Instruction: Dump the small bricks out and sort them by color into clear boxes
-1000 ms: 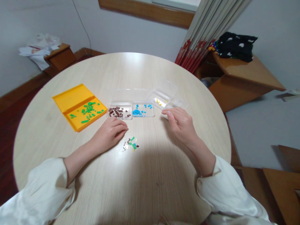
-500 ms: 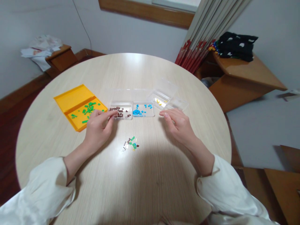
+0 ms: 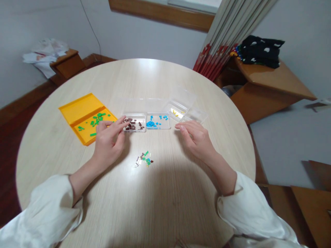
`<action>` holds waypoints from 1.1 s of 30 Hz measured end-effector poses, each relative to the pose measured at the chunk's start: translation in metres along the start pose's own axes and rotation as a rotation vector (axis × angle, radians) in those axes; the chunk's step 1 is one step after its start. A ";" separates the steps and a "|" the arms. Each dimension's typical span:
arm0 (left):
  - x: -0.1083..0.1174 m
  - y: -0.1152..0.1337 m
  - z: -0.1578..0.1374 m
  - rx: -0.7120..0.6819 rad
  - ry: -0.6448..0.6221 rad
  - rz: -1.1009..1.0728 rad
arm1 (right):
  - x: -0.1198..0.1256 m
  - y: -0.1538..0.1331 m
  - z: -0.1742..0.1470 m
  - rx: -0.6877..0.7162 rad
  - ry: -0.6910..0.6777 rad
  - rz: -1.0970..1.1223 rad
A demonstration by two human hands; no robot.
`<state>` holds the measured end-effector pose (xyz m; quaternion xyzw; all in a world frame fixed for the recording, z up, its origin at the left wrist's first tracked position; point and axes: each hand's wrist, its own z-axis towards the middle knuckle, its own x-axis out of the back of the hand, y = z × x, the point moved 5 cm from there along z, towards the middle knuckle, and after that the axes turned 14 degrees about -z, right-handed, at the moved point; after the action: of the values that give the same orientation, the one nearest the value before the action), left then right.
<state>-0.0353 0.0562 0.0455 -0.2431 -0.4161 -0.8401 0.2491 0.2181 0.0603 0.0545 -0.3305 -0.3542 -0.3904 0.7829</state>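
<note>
My left hand (image 3: 107,139) reaches over the left part of a clear plastic box (image 3: 144,120) of small brown toy bricks (image 3: 132,123). Its index and middle fingers are stretched apart, fingertips among the bricks, and no piece shows in its grasp. Joined on the right is a clear box (image 3: 169,124) of blue bricks (image 3: 150,124). My right hand (image 3: 195,137) hovers or rests by the near edge of an open clear case (image 3: 178,106) with a few yellow pieces (image 3: 175,113). Its fingers extend loosely, thumb near the index finger, holding nothing visible.
An open yellow case (image 3: 84,106) with green bricks (image 3: 98,119) lies at the left. A small mixed pile of loose bricks (image 3: 144,159) sits between my forearms. The round table (image 3: 160,196) stands near a curtain (image 3: 219,38) and a wooden cabinet (image 3: 269,82).
The index finger of my left hand has lifted and spread from the middle finger over the brown bricks, some of which have shifted. My right hand has hardly moved.
</note>
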 end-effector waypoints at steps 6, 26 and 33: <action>-0.001 0.004 0.002 -0.043 -0.043 -0.056 | -0.001 -0.001 0.000 0.004 -0.014 0.002; -0.034 0.024 -0.012 -0.193 -0.717 -0.350 | -0.005 -0.002 -0.001 0.007 -0.057 0.012; -0.034 0.021 -0.011 -0.199 -0.664 -0.288 | -0.007 -0.003 -0.001 0.008 -0.067 0.012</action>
<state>0.0008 0.0432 0.0304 -0.4642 -0.4203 -0.7783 -0.0452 0.2128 0.0603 0.0488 -0.3423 -0.3798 -0.3732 0.7741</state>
